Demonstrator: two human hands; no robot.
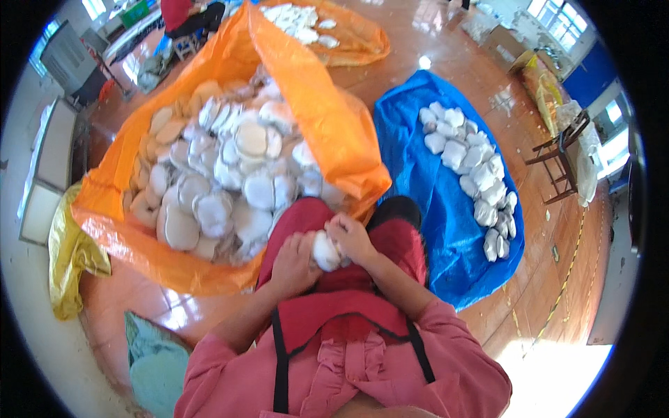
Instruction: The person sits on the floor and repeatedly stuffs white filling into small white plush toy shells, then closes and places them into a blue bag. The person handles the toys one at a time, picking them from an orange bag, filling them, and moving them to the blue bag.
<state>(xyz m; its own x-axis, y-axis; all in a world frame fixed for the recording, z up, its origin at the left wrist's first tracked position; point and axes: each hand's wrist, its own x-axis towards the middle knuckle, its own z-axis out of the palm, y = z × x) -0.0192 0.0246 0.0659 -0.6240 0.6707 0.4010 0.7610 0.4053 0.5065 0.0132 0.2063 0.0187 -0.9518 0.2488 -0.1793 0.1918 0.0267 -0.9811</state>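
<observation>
A crumpled yellow sack (73,254) lies off to the left of the big, wide-open orange sack (317,115), and a teal cushion (159,380) sits nearer the person than the orange sack, toward its left. Inside the orange sack is a heap of rounded, flat white pieces (251,139), overlapping at many angles. Just on the person's side of the orange sack's right half, over the lap, the left grip (293,261) reaches in with its fingers beside the left side of a single white piece (325,252); I cannot tell whether it is clasping it. That piece sits between the two hands, apart from the orange sack's heap, and the right grip (350,239) pinches its upper right edge with bent fingers. Right of the orange sack spreads a blue sheet (411,191), carrying white bundles (477,157) in a long cluster. Farthest right of the orange sack stands a dark wooden chair (563,164).
</observation>
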